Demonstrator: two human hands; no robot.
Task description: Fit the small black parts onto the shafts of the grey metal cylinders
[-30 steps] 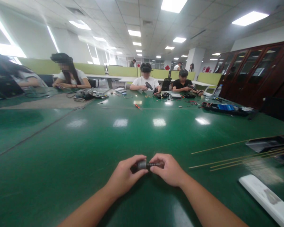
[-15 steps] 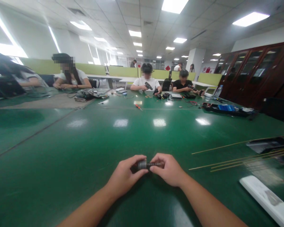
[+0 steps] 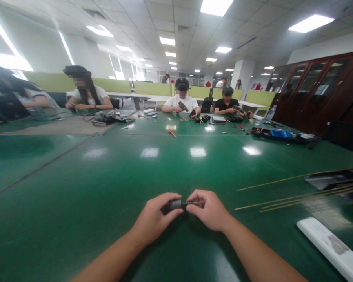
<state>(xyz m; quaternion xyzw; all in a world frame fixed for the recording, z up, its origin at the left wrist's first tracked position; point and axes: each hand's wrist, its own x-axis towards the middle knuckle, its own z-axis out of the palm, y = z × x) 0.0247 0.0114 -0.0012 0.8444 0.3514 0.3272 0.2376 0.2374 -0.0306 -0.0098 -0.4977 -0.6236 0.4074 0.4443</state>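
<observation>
Close above the green table, my left hand [image 3: 155, 213] grips a short dark grey metal cylinder [image 3: 175, 204] between thumb and fingers. A thin, dark, ridged rod [image 3: 190, 203] points rightward from the cylinder's end. My right hand [image 3: 209, 211] pinches this rod between thumb and curled fingers, which hide its far end. Both hands are nearly level, with a narrow gap between their fingertips. Whether the rod and cylinder are one piece I cannot tell.
Several thin yellowish rods [image 3: 291, 199] lie to the right, near a long white bar-shaped object [image 3: 329, 246]. A red-handled screwdriver [image 3: 171, 133] rests farther off. Across the table [image 3: 106, 176], several people sit among tools and parts; a black tray [image 3: 270, 137] holds blue items.
Both hands keep nearly the same place and grip. The cylinder seems turned slightly; its bright end rim shows less now. The view has shifted very little.
</observation>
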